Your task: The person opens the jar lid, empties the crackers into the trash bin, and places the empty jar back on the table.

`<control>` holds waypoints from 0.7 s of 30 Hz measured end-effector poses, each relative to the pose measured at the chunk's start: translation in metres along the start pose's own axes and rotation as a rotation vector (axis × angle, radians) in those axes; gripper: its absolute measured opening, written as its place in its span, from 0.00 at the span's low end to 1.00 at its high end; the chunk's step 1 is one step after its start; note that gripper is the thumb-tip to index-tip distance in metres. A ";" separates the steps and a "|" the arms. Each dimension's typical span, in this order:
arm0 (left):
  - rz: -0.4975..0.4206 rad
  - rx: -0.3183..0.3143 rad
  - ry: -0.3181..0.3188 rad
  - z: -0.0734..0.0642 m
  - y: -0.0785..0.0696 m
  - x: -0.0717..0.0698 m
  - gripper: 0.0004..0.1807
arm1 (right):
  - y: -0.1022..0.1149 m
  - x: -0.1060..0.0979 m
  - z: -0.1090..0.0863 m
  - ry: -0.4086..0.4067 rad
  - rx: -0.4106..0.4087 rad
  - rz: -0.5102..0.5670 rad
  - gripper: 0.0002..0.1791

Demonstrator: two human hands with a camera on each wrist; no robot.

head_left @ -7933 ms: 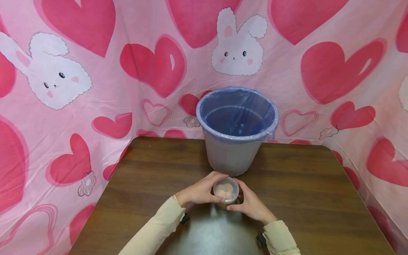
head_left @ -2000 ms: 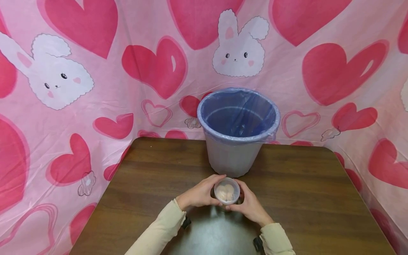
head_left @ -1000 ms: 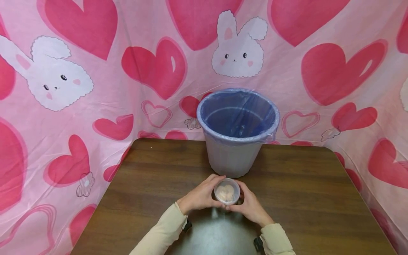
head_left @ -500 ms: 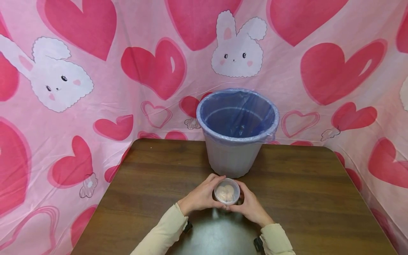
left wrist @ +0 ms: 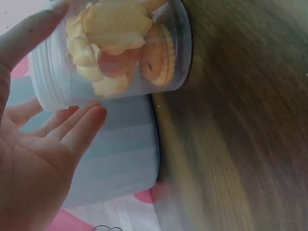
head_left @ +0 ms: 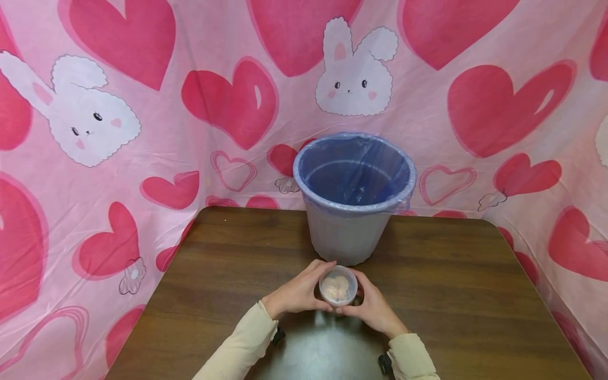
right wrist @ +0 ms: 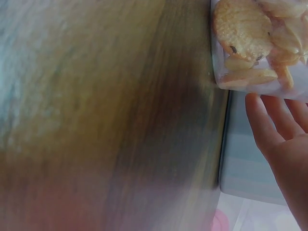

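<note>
A clear plastic jar with a translucent lid stands upright at the middle of the table. Pale cookies of several shapes show through its wall, and a round browned one is plain in the right wrist view. My left hand holds the jar from the left, thumb on the near side and fingers on the far side, up by the lid. From the right, my right hand grips it likewise, its fingertips close to the jar wall. The far fingers are partly hidden in the head view.
Just behind the jar stands a light grey trash bin lined with a blue plastic bag. The brown wooden table reaches to a pink curtain with hearts and rabbits, hanging at the back and sides.
Both hands have kept hold of the jar throughout. Jar and hands have shifted only very slightly, along with a small drift of the head view; the bin stays put.
</note>
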State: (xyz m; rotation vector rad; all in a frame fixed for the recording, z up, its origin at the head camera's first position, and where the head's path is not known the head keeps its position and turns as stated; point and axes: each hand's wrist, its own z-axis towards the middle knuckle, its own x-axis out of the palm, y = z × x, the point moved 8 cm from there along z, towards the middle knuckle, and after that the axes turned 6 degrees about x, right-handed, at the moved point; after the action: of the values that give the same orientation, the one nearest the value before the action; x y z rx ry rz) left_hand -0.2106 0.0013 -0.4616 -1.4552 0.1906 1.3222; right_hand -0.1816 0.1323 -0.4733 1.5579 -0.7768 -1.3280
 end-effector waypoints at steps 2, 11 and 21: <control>-0.002 0.012 0.006 0.001 0.000 0.000 0.51 | -0.001 0.000 0.000 -0.005 0.013 0.000 0.46; -0.003 0.047 0.028 0.005 -0.002 0.000 0.51 | 0.000 0.000 0.001 -0.013 -0.011 -0.005 0.47; 0.007 0.066 0.038 0.009 -0.003 0.001 0.51 | 0.000 0.000 0.001 -0.010 0.012 -0.001 0.47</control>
State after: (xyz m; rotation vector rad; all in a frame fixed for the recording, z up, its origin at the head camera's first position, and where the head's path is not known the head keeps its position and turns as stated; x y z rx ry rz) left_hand -0.2139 0.0097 -0.4586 -1.4259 0.2626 1.2827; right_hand -0.1828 0.1317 -0.4738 1.5624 -0.7915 -1.3350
